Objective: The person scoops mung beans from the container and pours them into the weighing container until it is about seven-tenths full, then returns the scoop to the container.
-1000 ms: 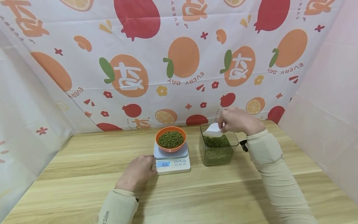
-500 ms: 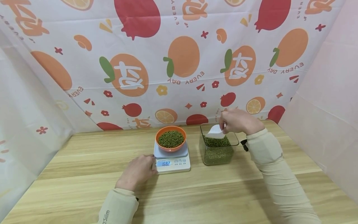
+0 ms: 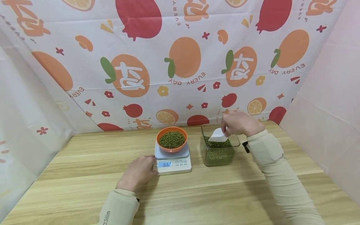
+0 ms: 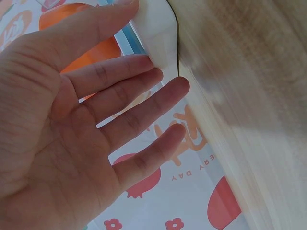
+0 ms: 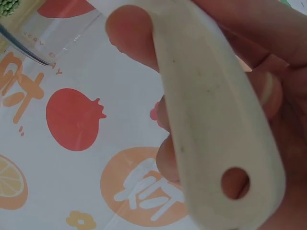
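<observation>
My right hand (image 3: 239, 123) grips a white scoop (image 3: 218, 135) over a clear square container (image 3: 220, 156) of green mung beans (image 3: 215, 143). The scoop's head dips inside the container's rim, close over the beans. Seen from the right wrist, fingers and thumb wrap round the scoop's handle (image 5: 206, 105), which has a hole at its end. My left hand (image 3: 139, 172) touches the left edge of a white kitchen scale (image 3: 174, 168), its fingers (image 4: 139, 110) extended and slightly bent. An orange bowl (image 3: 185, 141), well filled with mung beans, stands on the scale, whose display reads 168.2.
Wooden tabletop (image 3: 180, 200) extends in front of the scale and container. Right behind them hangs a fruit-printed cloth (image 3: 157, 103), and pale sheets close off both sides. The container stands a short way right of the scale.
My right hand has shifted the scoop slightly right and lower within the container. The left hand, bowl, scale and its reading stay the same.
</observation>
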`<act>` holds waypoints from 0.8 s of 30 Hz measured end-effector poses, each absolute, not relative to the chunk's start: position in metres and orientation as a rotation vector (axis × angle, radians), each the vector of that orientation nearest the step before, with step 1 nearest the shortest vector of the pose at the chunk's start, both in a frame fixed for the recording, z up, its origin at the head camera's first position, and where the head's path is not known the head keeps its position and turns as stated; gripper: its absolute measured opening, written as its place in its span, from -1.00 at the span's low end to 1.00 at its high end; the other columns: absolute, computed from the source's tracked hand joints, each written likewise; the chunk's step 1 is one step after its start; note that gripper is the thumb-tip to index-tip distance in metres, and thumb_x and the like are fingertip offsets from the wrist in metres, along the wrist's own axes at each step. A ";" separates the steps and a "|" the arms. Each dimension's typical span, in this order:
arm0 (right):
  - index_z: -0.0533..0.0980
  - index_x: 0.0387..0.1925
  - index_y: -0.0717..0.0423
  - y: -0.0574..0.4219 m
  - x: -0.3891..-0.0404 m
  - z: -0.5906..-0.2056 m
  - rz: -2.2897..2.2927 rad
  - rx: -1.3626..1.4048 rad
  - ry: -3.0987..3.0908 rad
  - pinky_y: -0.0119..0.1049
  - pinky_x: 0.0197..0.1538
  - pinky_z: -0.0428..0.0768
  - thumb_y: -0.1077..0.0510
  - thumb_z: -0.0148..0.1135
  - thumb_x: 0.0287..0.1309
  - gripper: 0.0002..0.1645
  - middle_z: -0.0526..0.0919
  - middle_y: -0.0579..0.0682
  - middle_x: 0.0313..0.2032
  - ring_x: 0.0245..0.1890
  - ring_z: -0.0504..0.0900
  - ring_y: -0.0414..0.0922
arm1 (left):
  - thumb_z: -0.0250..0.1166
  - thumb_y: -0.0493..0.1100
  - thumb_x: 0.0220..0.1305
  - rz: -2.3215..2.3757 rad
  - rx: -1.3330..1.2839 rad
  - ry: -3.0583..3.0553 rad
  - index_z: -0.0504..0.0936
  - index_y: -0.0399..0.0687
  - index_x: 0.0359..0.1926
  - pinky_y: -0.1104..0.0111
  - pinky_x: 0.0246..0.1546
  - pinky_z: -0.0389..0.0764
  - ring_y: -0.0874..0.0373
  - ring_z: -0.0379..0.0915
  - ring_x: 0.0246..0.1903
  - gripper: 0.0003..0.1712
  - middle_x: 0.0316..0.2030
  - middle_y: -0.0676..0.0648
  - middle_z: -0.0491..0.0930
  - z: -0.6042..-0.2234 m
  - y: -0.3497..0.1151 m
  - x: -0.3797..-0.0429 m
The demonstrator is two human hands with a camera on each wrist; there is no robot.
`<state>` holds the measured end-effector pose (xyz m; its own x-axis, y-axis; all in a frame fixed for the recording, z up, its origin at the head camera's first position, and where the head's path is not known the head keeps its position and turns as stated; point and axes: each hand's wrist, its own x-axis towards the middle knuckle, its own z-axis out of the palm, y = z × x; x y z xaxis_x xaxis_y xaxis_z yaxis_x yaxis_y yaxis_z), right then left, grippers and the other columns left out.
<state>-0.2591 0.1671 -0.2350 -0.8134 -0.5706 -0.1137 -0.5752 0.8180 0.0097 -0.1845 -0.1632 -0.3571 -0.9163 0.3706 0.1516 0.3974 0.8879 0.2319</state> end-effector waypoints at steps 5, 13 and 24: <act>0.57 -0.64 -0.11 0.166 -0.260 -0.240 0.061 -0.878 2.853 -0.23 -0.38 0.48 0.22 0.37 -0.19 -0.84 0.55 -0.17 -0.53 -0.50 0.43 -0.17 | 0.24 -0.37 -0.18 -0.393 -0.600 -2.956 0.36 -0.03 -0.70 0.38 -0.67 0.30 0.22 0.18 -0.71 -0.76 -0.71 0.05 0.31 -0.357 -0.163 -0.185; 0.56 -0.67 -0.12 0.167 -0.264 -0.248 0.078 -0.850 2.809 -0.22 -0.37 0.49 0.22 0.37 -0.19 -0.82 0.55 -0.17 -0.47 -0.47 0.44 -0.19 | 0.22 -0.38 -0.18 -0.397 -0.587 -2.968 0.40 -0.05 -0.68 0.37 -0.67 0.30 0.21 0.18 -0.70 -0.81 -0.69 0.03 0.32 -0.357 -0.163 -0.186; 0.53 -0.71 -0.10 0.162 -0.265 -0.253 0.108 -0.802 2.786 -0.25 -0.44 0.49 0.29 0.33 -0.21 -0.77 0.53 -0.15 -0.48 -0.48 0.43 -0.16 | 0.25 -0.36 -0.19 -0.398 -0.598 -2.951 0.39 -0.04 -0.68 0.36 -0.67 0.31 0.22 0.18 -0.70 -0.79 -0.69 0.04 0.32 -0.357 -0.163 -0.185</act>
